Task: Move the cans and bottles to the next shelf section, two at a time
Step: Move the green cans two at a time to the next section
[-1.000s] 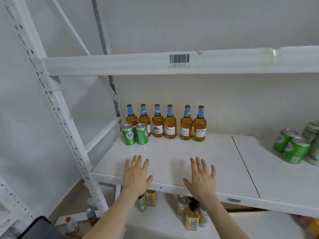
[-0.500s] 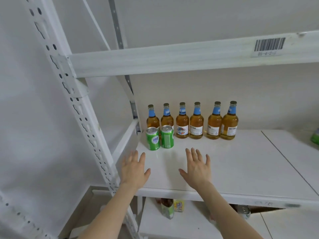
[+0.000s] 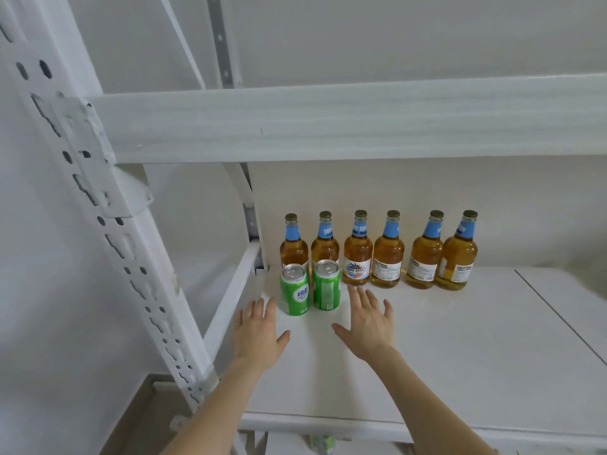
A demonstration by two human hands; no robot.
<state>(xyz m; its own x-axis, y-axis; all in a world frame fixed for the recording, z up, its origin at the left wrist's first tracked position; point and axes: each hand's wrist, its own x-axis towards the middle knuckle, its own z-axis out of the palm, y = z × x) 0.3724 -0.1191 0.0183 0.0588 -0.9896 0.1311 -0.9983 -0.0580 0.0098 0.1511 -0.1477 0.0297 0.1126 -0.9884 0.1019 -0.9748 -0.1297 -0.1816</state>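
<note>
Nearest the camera, two bare forearms were seen stretched in over the front edge of the white shelf board (image 3: 427, 349). The left hand (image 3: 259, 336) was held palm down, its fingers (image 3: 259, 310) straight and slightly spread, thumb out to the side, and nothing was gripped. The right hand (image 3: 368, 326) was laid out the same way, fingers (image 3: 372, 300) fanned wide, and nothing was held there either. Whether the palms were touching the board could not be told.

Just past the fingertips, two green cans were stood upright side by side. The left can (image 3: 294, 292) was found just ahead of the left hand, apart from it. The right can (image 3: 326, 287) was found just left of the right hand's fingertips, untouched. Behind them, six amber bottles (image 3: 388, 254) with blue neck labels were lined up along the back wall (image 3: 394, 192), the two leftmost directly behind the cans. A seam (image 3: 558, 323) was seen in the board on the right. Overhead, a white beam (image 3: 328, 123) was joined to a perforated upright post (image 3: 108, 224) on the left.
</note>
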